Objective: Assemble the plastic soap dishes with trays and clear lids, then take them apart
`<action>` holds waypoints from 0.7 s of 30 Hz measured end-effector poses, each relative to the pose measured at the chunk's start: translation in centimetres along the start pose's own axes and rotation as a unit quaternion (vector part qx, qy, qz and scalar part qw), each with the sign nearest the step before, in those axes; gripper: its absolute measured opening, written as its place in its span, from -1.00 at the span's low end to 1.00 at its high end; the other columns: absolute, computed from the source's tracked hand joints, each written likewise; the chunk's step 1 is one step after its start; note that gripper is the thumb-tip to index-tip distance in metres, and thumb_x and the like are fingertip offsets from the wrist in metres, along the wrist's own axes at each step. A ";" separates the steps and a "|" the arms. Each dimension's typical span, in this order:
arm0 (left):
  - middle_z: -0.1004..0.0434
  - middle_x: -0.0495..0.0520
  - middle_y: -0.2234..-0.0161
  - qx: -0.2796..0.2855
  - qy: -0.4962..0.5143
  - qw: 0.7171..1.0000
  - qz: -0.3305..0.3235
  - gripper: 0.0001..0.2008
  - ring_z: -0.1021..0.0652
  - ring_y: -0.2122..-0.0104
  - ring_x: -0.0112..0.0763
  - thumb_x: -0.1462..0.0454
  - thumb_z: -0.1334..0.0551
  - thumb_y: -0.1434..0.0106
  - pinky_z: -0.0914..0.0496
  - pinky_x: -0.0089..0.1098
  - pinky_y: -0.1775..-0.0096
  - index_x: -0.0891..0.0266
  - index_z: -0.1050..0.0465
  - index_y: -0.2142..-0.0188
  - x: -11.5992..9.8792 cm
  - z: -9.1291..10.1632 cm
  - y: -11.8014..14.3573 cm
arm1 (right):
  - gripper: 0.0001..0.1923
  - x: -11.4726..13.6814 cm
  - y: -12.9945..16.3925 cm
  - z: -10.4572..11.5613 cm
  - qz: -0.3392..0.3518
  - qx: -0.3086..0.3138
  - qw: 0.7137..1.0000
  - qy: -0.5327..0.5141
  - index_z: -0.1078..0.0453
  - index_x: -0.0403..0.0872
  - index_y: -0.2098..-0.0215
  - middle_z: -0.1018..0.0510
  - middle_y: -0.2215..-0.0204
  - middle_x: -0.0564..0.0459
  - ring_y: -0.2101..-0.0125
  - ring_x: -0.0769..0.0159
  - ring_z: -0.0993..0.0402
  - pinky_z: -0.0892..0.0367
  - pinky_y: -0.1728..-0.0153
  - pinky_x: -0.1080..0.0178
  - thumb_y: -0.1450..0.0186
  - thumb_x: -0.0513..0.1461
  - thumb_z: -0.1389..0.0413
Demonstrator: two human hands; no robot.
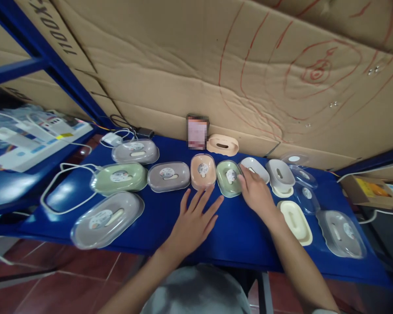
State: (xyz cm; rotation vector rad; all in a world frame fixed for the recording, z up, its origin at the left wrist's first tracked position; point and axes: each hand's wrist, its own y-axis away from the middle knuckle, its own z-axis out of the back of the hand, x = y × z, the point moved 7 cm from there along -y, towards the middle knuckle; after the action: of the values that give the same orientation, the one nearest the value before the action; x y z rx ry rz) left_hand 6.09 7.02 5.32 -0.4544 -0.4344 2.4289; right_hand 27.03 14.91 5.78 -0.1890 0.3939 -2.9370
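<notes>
My left hand [198, 216] is spread above the blue tabletop, palm down, with its fingertips just in front of a peach lidded soap box [203, 172]. It holds nothing. My right hand [255, 187] reaches over the right edge of a green lidded soap box [229, 179], its thumb beside the clear lid. The other fingers of that hand stretch over a white soap dish [255, 168] behind it and are partly hidden; whether they touch it, I cannot tell. To the left of the peach box lies a grey lidded box [169, 176].
More lidded boxes, such as a grey one [108, 220], lie on the left. Right of my arm are a cream tray [295, 222], a grey box [342, 233] and clear lids [306, 198]. A phone-like screen [197, 133] leans against the cardboard wall [150, 78] near a peach tray [222, 145].
</notes>
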 end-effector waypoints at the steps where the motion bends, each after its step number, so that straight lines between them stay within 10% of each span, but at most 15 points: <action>1: -0.16 0.27 -0.53 0.015 -0.004 1.000 -0.013 -0.44 -0.30 -0.47 0.11 0.24 -0.20 -0.55 -0.05 0.26 -0.46 0.03 -0.26 -0.49 0.0 -0.4 -0.4 | -0.44 -1.0 0.3 0.2 -0.010 -0.016 1.000 0.002 -0.26 -0.16 -0.46 -0.52 -0.30 -0.27 -0.24 -0.08 -0.48 -0.38 -0.20 -0.09 -0.65 -0.08 0.21; 12: -0.14 0.39 -0.52 0.062 -0.041 0.997 -0.036 -0.47 -0.21 -0.51 0.23 0.16 -0.25 -0.53 -0.09 0.36 -0.43 0.21 -0.36 -0.42 3.3 -2.7 -3.5 | -0.58 -4.4 6.5 0.8 -0.012 -0.042 0.998 -0.047 -0.56 -0.03 -0.17 -0.69 -0.02 -0.16 -0.02 -0.01 -0.59 -0.42 -0.03 -0.03 -0.60 0.00 -0.01; 21: -0.28 0.22 -0.47 0.067 0.070 0.980 -0.176 -0.50 -0.32 -0.44 -0.06 0.29 -0.16 -0.55 -0.20 0.05 -0.43 0.19 -0.29 -0.44 -7.4 -3.4 -1.8 | -0.73 -5.9 10.7 4.3 -0.061 -0.118 0.975 -0.179 -0.56 0.00 -0.08 -0.70 0.01 -0.10 0.00 0.06 -0.62 -0.48 -0.03 0.04 -0.57 -0.08 -0.12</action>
State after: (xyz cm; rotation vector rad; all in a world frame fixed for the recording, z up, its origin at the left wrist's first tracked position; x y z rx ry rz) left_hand 13.97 4.32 4.61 -0.4459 -0.2615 2.0536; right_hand 35.08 4.80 6.37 -0.7860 0.6935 -2.8773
